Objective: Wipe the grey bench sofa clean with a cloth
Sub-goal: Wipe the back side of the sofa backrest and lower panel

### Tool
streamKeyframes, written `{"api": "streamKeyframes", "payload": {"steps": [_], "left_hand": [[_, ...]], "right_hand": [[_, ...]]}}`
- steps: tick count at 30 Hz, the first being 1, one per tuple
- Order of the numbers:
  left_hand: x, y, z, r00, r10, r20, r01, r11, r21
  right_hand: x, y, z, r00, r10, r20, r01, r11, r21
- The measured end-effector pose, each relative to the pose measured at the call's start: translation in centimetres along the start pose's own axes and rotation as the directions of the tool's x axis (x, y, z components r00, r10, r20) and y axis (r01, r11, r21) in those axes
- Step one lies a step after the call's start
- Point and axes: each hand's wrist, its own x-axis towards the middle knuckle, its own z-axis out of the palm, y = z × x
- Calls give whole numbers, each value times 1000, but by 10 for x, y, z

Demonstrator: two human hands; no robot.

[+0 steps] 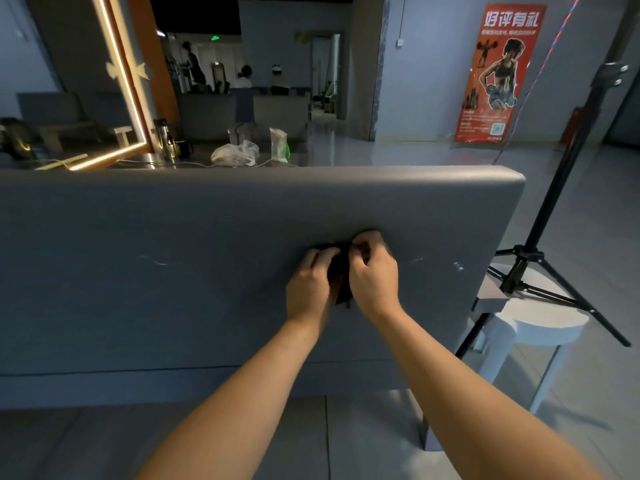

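Observation:
The grey bench sofa [173, 244] fills the middle of the head view, and I face the flat panel of its back. A small dark cloth [338, 276] is bunched between my two hands in front of that panel. My left hand [308, 285] grips the cloth from the left with curled fingers. My right hand [374, 271] pinches its upper part from the right. Most of the cloth is hidden behind my fingers. Pale scuff marks [154, 260] show on the panel at the left and near its right end.
A black tripod stand [533, 258] rises just right of the sofa's end, over a white round stool [540, 323]. Behind the sofa a table carries plastic bags [235, 154], a flask and a lit mirror frame [121, 81]. An orange banner [498, 74] stands far right. Tiled floor lies below.

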Motion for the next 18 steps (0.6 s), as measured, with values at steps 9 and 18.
{"api": "streamKeyframes", "payload": {"steps": [9, 18], "left_hand": [[12, 5, -33, 962, -182, -205, 166, 982, -92], [-2, 20, 0, 881, -348, -320, 257, 920, -296]], "right_hand": [[1, 10, -9, 995, -50, 84, 48, 998, 30], [3, 20, -7, 994, -77, 76, 74, 996, 40]]}}
